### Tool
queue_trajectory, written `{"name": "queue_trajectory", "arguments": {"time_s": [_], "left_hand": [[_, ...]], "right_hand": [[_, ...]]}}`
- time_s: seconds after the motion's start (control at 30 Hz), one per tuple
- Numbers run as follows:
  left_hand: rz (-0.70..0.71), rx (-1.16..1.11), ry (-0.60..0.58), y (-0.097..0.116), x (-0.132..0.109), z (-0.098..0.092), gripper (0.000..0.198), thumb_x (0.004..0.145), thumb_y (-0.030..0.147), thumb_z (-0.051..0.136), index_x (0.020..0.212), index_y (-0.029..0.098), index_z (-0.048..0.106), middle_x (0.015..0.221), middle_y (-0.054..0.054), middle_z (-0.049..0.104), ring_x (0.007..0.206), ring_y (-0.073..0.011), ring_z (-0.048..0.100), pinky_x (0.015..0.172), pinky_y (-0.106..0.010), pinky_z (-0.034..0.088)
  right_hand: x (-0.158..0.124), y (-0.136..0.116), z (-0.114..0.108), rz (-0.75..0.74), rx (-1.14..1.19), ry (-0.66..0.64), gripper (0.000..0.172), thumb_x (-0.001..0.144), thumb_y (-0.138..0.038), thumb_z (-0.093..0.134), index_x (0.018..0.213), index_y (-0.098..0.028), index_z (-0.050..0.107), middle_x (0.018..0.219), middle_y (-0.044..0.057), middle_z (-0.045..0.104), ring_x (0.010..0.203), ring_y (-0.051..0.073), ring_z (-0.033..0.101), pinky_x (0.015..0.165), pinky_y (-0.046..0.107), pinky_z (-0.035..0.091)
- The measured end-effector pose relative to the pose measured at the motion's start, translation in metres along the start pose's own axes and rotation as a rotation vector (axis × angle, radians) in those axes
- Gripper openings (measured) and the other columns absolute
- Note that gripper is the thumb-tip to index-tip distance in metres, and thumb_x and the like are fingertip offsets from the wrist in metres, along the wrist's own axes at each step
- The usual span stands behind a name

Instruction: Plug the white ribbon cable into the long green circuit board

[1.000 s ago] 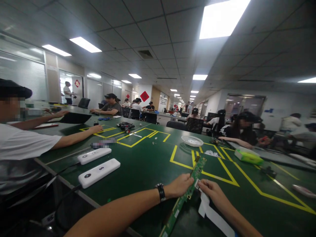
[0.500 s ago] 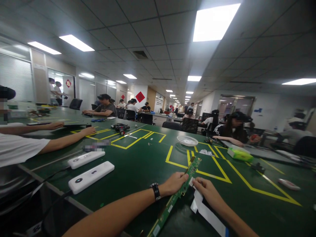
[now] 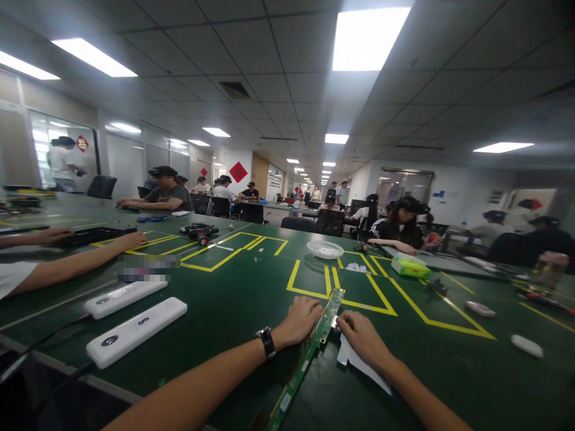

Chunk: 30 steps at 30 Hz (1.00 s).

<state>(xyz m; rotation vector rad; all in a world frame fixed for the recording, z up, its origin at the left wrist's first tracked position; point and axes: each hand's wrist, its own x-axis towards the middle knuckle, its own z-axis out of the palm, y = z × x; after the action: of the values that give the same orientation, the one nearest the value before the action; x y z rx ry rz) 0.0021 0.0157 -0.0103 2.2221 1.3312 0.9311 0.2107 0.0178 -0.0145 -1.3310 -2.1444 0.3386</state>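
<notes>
A long, narrow green circuit board (image 3: 324, 326) slants from the bottom middle of the view up toward the yellow tape marks. My left hand (image 3: 300, 320), with a black watch on the wrist, is closed at the board's left edge near its far end; part of its fingers is hidden by the board. On the other side, my right hand (image 3: 362, 336) pinches the end of a white flat ribbon cable (image 3: 359, 363) against the board's right edge. The cable hangs below that hand toward the table. Whether its end sits in a connector is hidden by my fingers.
Two white power strips (image 3: 137, 332) lie left on the green table (image 3: 233, 299). Ahead are a white plastic basket (image 3: 325, 249), a power drill (image 3: 200, 232) and a green packet (image 3: 409, 266). A co-worker's arms (image 3: 85, 260) reach in from the left; other people sit beyond.
The view has turned to the right, so the surroundings sit further left. My left thumb, earlier over the board's face, is now at its edge. My right hand still pinches the cable.
</notes>
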Motion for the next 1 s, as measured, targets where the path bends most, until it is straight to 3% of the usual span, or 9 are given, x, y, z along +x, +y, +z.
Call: {"name": "queue_trajectory", "arguments": {"time_s": [0.1, 0.3, 0.53, 0.63, 0.77, 1.0], "left_hand": [[-0.021, 0.042, 0.045, 0.006, -0.005, -0.003, 0.046, 0.092, 0.045, 0.034, 0.124, 0.019, 0.052, 0.122, -0.008, 0.053, 0.113, -0.0236, 0.041, 0.097, -0.037, 0.033], [0.007, 0.034, 0.016, 0.015, -0.009, -0.007, 0.040, 0.091, 0.042, 0.036, 0.123, 0.022, 0.052, 0.123, -0.006, 0.053, 0.115, -0.0230, 0.041, 0.097, -0.038, 0.033], [0.043, 0.038, 0.061, 0.010, -0.008, -0.002, 0.037, 0.090, 0.039, 0.040, 0.120, 0.022, 0.053, 0.121, -0.006, 0.054, 0.115, -0.0226, 0.041, 0.097, -0.037, 0.033], [0.058, 0.029, 0.067, 0.010, -0.008, -0.002, 0.035, 0.090, 0.037, 0.042, 0.119, 0.022, 0.054, 0.121, -0.006, 0.054, 0.115, -0.0227, 0.041, 0.097, -0.037, 0.033], [0.065, 0.012, 0.057, 0.013, -0.009, -0.004, 0.034, 0.090, 0.036, 0.042, 0.117, 0.021, 0.055, 0.120, -0.007, 0.056, 0.114, -0.0227, 0.043, 0.097, -0.037, 0.033], [0.079, 0.015, 0.044, 0.015, -0.010, -0.007, 0.032, 0.090, 0.036, 0.042, 0.113, 0.021, 0.058, 0.116, -0.006, 0.058, 0.112, -0.0222, 0.045, 0.097, -0.036, 0.034]], "right_hand": [[0.000, 0.008, -0.003, -0.011, -0.151, 0.049, 0.027, 0.087, -0.039, 0.046, 0.077, -0.018, 0.059, 0.081, 0.007, 0.061, 0.081, 0.022, 0.052, 0.072, 0.031, 0.036], [-0.003, 0.010, -0.006, -0.168, -0.239, -0.007, 0.017, 0.084, -0.036, 0.053, 0.085, -0.020, 0.059, 0.090, 0.006, 0.060, 0.089, 0.022, 0.052, 0.078, 0.031, 0.036], [0.006, 0.026, -0.004, -0.024, -0.401, 0.115, 0.020, 0.085, -0.035, 0.051, 0.083, -0.018, 0.061, 0.093, 0.010, 0.059, 0.093, 0.024, 0.051, 0.080, 0.033, 0.034], [0.007, 0.031, -0.004, 0.000, -0.393, 0.122, 0.018, 0.085, -0.034, 0.051, 0.083, -0.018, 0.060, 0.093, 0.009, 0.059, 0.092, 0.024, 0.051, 0.079, 0.033, 0.035], [0.007, 0.032, -0.008, -0.125, -0.307, 0.067, 0.015, 0.086, -0.032, 0.051, 0.083, -0.019, 0.060, 0.092, 0.006, 0.060, 0.092, 0.022, 0.052, 0.082, 0.031, 0.035], [0.006, 0.031, -0.013, -0.117, -0.317, 0.081, 0.016, 0.086, -0.032, 0.052, 0.083, -0.018, 0.061, 0.091, 0.007, 0.060, 0.090, 0.022, 0.052, 0.082, 0.032, 0.035]]}}
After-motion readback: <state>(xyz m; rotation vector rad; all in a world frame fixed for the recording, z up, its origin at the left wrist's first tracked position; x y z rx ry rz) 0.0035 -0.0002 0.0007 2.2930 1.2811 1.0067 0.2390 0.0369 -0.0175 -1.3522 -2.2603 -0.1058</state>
